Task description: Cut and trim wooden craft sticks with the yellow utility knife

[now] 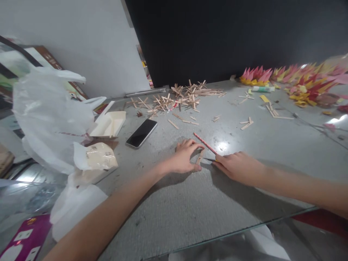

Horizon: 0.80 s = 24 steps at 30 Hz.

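My left hand [187,156] is closed in a wide pinch around a short flat wooden stick [200,156], its thumb at the near end and its fingers at the far end. Close by on the right, my right hand [237,166] grips a thin dark pointed tool [208,159]; a speck of yellow shows at its fingers, and the rest is hidden in the hand. The tool's tip points at the stick, close to it. A red patterned pencil-like rod [204,142] runs up to the right hand's fingertips; whether it is held or lies on the table I cannot tell.
Behind lies a heap of wooden sticks [187,97], some joined in crosses. A phone [141,133], a white tray [119,119] and plastic bags [49,116] are on the left. Pink and yellow paper flowers [255,76] and a glue stick [263,89] stand back right. The glass edge [231,233] is near.
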Each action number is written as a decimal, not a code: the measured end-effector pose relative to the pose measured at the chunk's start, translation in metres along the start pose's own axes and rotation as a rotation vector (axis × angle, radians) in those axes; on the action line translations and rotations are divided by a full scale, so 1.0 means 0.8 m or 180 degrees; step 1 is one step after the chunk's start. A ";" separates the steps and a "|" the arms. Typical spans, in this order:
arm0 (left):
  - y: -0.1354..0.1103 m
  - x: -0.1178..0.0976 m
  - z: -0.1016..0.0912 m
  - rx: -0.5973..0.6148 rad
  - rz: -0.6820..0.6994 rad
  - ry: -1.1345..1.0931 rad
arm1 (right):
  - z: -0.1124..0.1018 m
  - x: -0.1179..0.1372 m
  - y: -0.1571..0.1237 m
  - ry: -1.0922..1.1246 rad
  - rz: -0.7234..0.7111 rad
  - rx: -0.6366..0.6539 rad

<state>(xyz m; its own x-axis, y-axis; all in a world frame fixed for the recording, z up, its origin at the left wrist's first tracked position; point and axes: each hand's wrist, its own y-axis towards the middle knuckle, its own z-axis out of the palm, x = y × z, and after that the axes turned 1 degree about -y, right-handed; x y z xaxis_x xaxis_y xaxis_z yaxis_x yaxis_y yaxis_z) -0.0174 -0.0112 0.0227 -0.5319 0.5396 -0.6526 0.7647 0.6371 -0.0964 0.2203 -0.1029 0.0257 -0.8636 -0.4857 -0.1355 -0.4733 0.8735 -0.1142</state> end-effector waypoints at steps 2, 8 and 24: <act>-0.002 -0.002 0.006 -0.0175 -0.0022 -0.0297 | 0.005 -0.001 0.000 -0.0045 -0.0079 -0.0177; -0.010 -0.003 0.022 -0.0334 -0.0214 -0.0776 | 0.018 -0.007 0.000 -0.0378 -0.0300 -0.0473; -0.005 -0.006 0.014 -0.0326 -0.0390 -0.0385 | 0.009 -0.012 0.012 -0.0467 -0.0506 -0.0335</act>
<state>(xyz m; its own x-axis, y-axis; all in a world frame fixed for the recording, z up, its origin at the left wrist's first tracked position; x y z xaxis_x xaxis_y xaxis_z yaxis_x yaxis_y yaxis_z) -0.0134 -0.0225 0.0178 -0.5664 0.3883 -0.7269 0.6525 0.7501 -0.1077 0.2254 -0.0905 0.0189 -0.7459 -0.6104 -0.2666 -0.6234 0.7807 -0.0433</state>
